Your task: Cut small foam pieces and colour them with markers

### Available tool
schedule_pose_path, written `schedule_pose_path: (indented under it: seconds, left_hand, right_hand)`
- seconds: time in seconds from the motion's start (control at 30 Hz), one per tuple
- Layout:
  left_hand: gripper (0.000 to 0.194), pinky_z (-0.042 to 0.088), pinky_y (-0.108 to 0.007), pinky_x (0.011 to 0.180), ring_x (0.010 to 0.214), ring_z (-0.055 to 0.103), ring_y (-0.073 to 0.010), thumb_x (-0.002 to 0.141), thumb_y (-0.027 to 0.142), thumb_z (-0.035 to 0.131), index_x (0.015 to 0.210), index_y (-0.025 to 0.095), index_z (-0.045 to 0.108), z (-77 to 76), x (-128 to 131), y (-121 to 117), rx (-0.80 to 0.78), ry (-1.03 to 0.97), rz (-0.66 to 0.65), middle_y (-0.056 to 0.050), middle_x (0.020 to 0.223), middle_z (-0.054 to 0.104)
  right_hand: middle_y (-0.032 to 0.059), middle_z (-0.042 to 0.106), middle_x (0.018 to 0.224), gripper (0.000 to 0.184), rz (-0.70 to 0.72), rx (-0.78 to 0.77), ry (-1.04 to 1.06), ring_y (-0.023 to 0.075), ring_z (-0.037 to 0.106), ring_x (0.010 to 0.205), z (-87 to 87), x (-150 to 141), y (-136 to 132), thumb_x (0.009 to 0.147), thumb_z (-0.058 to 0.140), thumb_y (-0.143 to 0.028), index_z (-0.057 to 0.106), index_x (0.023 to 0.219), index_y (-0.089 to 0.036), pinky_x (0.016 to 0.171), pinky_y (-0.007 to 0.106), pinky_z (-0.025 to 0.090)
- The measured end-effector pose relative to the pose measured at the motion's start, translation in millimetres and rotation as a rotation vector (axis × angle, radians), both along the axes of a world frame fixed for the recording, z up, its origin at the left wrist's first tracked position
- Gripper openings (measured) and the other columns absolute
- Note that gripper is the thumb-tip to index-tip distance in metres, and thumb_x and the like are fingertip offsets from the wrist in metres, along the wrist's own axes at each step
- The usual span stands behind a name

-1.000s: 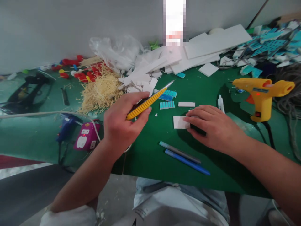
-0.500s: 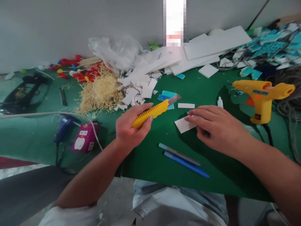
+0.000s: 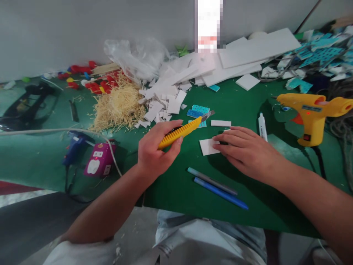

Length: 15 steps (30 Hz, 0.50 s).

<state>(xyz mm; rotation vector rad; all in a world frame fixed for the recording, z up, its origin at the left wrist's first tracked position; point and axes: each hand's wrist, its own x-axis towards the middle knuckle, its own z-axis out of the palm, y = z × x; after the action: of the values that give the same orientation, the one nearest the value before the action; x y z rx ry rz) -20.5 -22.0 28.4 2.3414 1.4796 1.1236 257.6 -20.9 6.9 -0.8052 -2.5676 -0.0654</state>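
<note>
My left hand is closed around a yellow utility knife, its blade out and pointing up to the right. Fingers stretched and close together, my right hand lies over the right part of a small white foam board piece. The fingertips touch the piece; the thumb and the piece's right end are hidden. Just beyond sits a narrow white strip. Small blue patterned scraps lie behind the knife blade. Two markers, one grey and one blue, rest on the green table nearer my body.
To the right stand a yellow glue gun and a white tube. White offcuts, shredded straw and large white boards lie at the back. On the left are a purple power socket and a blue glue gun.
The white foam board piece has turned and shifted slightly left under my right hand, whose fingers are flatter now. The utility knife stays in my left hand, nearly still. The view has shifted slightly.
</note>
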Motion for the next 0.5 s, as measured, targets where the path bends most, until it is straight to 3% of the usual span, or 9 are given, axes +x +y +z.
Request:
schedule_pose_path:
  seconds: [0.17,0.37,0.5]
  left_hand:
    - [0.023,0.062,-0.034,0.096,0.103,0.075,-0.0193,0.096,0.017,0.066,0.117,0.024,0.070,-0.8,0.6,0.4,0.042,-0.024,-0.030,-0.002,0.115,0.079]
    - [0.022,0.062,-0.029,0.089,0.098,0.075,-0.0175,0.092,0.014,0.069,0.113,0.021,0.072,-1.4,-2.4,2.5,0.132,0.018,-0.065,-0.003,0.109,0.079]
    - [0.020,0.063,-0.028,0.084,0.093,0.076,-0.0166,0.091,0.013,0.069,0.110,0.021,0.073,-1.4,-4.3,3.0,0.183,0.026,-0.081,-0.002,0.106,0.079]
  right_hand:
    - [0.0098,0.082,0.116,0.030,-0.054,0.068,0.009,0.0245,0.076,0.106,-0.8,4.4,2.3,0.095,0.052,-0.003,0.077,0.108,-0.016,0.100,0.046,0.059]
    - [0.0122,0.081,0.112,0.019,-0.080,0.024,0.035,0.0274,0.077,0.102,0.1,1.0,-1.2,0.098,0.060,-0.019,0.075,0.108,-0.013,0.098,0.048,0.059]
    - [0.0113,0.081,0.111,0.017,-0.075,0.023,0.031,0.0272,0.077,0.102,0.0,-1.7,-3.2,0.098,0.062,-0.020,0.076,0.106,-0.013,0.100,0.048,0.057]
